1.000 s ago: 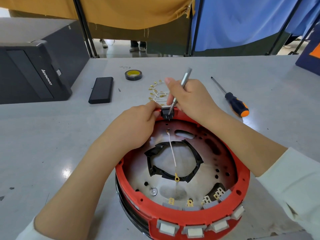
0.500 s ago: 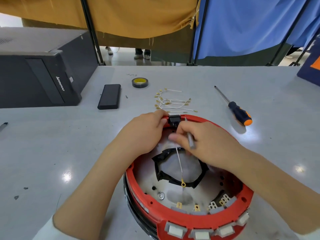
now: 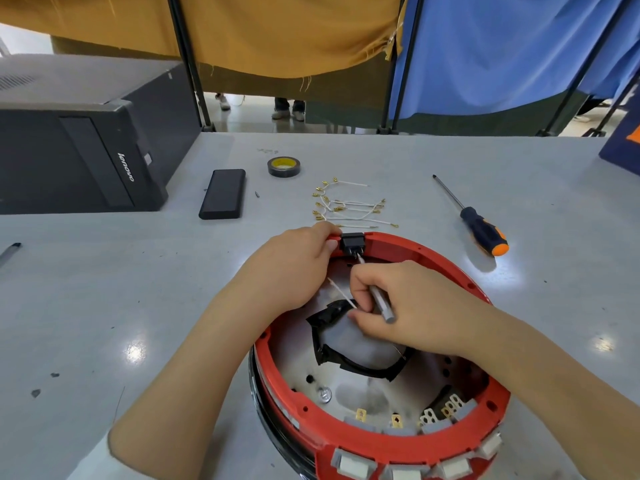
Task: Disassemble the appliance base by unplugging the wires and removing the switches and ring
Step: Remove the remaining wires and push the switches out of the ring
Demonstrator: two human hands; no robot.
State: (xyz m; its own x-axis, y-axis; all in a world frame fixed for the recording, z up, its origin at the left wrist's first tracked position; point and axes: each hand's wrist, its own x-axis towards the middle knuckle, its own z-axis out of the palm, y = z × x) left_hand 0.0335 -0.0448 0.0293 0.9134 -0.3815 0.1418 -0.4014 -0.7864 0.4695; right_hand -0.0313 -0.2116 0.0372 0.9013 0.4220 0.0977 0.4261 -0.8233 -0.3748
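At the centre of the frame, the right hand (image 3: 408,306) clamps its grip around a thin metal tool (image 3: 379,299) with a loose white wire (image 3: 341,294) caught in the fingers, the tip reaching the terminals of the black switch (image 3: 352,242). The left hand (image 3: 294,268) pinches the red base (image 3: 381,441) rim just beside that switch, which sits at the rim's far edge above centre. Best done, I judge, by levering gently at the switch's clips while the left hand braces. Both forearms reach in from below, wrists bent down. Freed wires (image 3: 346,206) lie on the counter (image 3: 104,306) beyond.
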